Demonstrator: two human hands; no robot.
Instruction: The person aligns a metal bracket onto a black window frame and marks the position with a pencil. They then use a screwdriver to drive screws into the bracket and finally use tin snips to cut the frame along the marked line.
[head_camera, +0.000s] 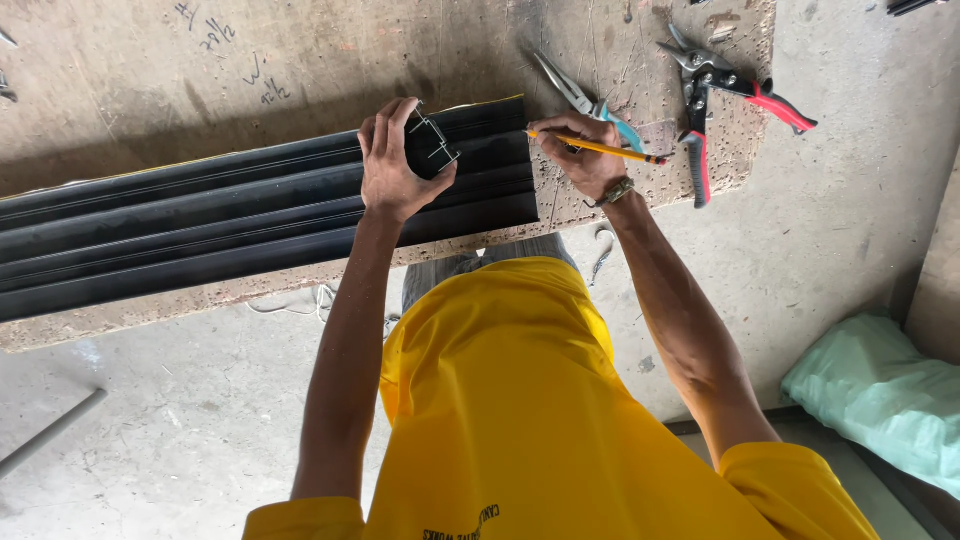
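L hand (392, 165) is closed around a short black profile offcut (432, 145), held end-on w/ its hollow cross-section facing up, pressed onto the top of the long black profile (250, 225). R hand (585, 155) is pinched on a yellow pencil (600, 148), tip aimed left at the profile's cut end, just beside it; whether the tip touches can't be told.

Key relation: the long profile's axis runs left-right across the bench (120, 80), w/ a slight rise toward the right. Its right end sits directly under and between both hands. Offcut is set near that end, approx square to the axis. L hand is on the profile; R hand is just off its end, so L is nearer.

Outward: needle-nose pliers w/ teal grips (590, 100) lie just behind the R hand, touching nothing held. Red-handled snips (715, 95) lie further right, well apart from the profile. Bench top is scarred and pencilled. A wrist band is seen on the R wrist.

Containers: none on the bench. A pale green sack (880, 395) lies on the floor at lower right; contents not visible.
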